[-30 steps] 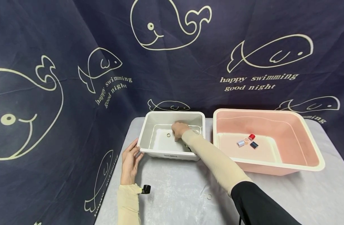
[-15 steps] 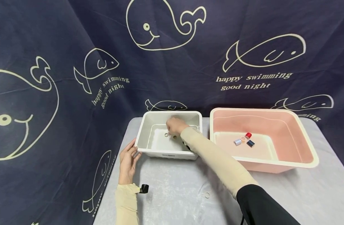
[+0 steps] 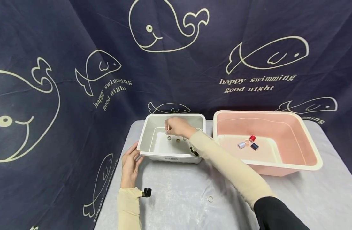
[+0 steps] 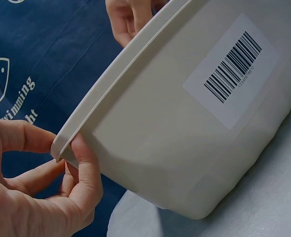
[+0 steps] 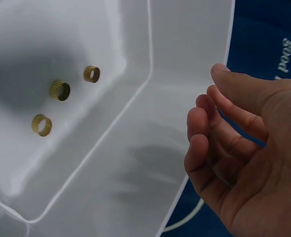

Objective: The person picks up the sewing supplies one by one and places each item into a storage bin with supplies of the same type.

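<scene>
My left hand (image 3: pixel 129 166) pinches the front left corner of the rim of a white plastic bin (image 3: pixel 170 155). In the left wrist view, its thumb and fingers lie on both sides of the rim, near a barcode label (image 4: pixel 234 69). Over the bin's inside, my right hand (image 3: pixel 177 126) hovers with loosely curled fingers (image 5: pixel 199 148) and nothing between them. Three ridged brass-coloured rings, a left one (image 3: pixel 169 138), a middle one (image 3: pixel 177 140) and a right one (image 3: pixel 185 138), stand apart on the bin floor below that hand.
To the right stands a larger pink tub (image 3: pixel 279 166) holding a red spool (image 3: pixel 252 138), a dark blue spool (image 3: pixel 255 146), a pale spool (image 3: pixel 241 145) and a peach-coloured one (image 3: pixel 247 142). A thin ring (image 3: pixel 210 199) lies on the grey tablecloth (image 3: pixel 176 191) in front.
My right hand has risen from the bin floor and shifted left, and its fingers have loosened. Three rings now show where one showed at first. My left hand keeps its grip on the rim.
</scene>
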`<state>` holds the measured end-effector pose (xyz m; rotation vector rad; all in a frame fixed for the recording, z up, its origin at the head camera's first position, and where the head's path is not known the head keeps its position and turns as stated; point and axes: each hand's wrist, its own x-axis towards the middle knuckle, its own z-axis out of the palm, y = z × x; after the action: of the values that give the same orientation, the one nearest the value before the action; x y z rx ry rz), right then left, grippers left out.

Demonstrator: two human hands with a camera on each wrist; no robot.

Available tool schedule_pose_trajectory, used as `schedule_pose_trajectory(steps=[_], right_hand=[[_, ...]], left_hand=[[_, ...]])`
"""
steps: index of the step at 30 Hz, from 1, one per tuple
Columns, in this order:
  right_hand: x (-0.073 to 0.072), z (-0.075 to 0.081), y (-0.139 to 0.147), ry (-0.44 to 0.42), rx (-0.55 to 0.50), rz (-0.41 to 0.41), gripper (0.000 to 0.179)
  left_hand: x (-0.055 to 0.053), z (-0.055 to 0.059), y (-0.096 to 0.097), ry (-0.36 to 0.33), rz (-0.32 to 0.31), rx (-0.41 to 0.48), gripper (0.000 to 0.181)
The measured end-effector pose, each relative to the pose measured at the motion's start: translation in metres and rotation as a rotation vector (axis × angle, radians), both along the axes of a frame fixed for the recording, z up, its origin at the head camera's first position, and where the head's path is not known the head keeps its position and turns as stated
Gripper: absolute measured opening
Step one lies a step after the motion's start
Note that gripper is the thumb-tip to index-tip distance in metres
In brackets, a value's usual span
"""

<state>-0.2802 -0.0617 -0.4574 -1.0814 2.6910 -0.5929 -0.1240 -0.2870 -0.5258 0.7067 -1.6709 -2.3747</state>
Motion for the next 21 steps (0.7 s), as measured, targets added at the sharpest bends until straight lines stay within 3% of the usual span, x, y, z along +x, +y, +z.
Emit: schedule_pose_trajectory(steps=[21], right_hand=[[0.052,0.027,0.038,0.087,-0.141,0.049,0.015]], left_hand=[[0.001,0.003,0.000,-0.014,-0.003,-0.004,0.052]])
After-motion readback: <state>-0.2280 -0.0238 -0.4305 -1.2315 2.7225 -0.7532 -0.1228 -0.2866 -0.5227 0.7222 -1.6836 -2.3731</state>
